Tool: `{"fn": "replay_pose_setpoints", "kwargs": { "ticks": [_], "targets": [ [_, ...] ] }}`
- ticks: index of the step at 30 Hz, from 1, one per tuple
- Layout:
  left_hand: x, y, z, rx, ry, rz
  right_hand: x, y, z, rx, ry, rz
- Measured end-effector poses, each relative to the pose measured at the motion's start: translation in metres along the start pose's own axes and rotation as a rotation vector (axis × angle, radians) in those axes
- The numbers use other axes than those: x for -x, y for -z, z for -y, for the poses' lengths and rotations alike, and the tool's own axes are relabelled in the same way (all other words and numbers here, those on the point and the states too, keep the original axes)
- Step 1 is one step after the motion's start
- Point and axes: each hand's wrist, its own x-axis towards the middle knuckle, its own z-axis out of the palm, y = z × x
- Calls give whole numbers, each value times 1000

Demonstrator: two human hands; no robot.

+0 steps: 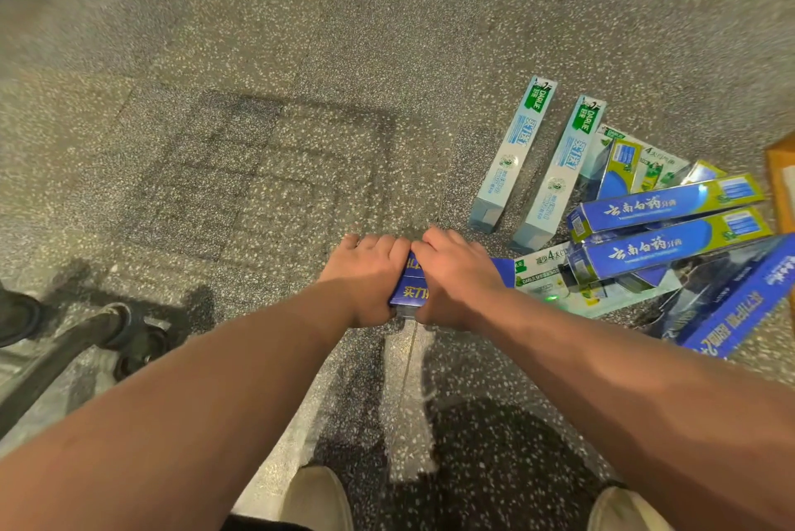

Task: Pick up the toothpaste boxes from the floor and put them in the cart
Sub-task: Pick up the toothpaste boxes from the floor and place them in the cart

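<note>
My left hand (365,272) and my right hand (456,277) both grip a blue toothpaste box (411,289) with yellow print, held between them above the floor. To the right lies a heap of boxes on the floor: two pale blue Darlie boxes (512,156) (559,169), two blue-and-green boxes (667,203) (671,246), a white-green box (555,277) under them, and a large dark blue box (731,294). A cart frame and wheel (129,337) show at the lower left.
Speckled terrazzo floor (301,100) spreads ahead and to the left. An orange-brown cardboard edge (781,182) sits at the far right. My two light shoes (318,500) (623,509) stand at the bottom. A dark shoe or wheel (17,315) is at the left edge.
</note>
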Motion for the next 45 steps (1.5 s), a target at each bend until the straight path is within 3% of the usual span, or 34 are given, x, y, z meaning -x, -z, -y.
{"fn": "replay_pose_setpoints", "kwargs": {
  "ticks": [8, 14, 17, 25, 35, 40, 45],
  "targets": [
    [2, 0, -4, -28, 30, 2, 10, -21, -18, 76, 40, -122],
    [1, -2, 0, -49, 13, -46, 15, -15, -28, 72, -122, -68],
    [0, -4, 1, -70, -11, -76, 14, -14, -33, 102, -82, -24],
    [-5, -2, 5, 26, -42, -19, 7, -16, -30, 131, 53, -98],
    [-11, -1, 9, 51, -50, -34, 0, -20, -33, 100, 40, -152],
    [8, 24, -2, 71, -54, 88, 26, 11, -20, 122, 8, 56],
    [79, 109, -6, 233, -15, 109, 85, 102, 27, 144, 16, 113]
  ]
}}
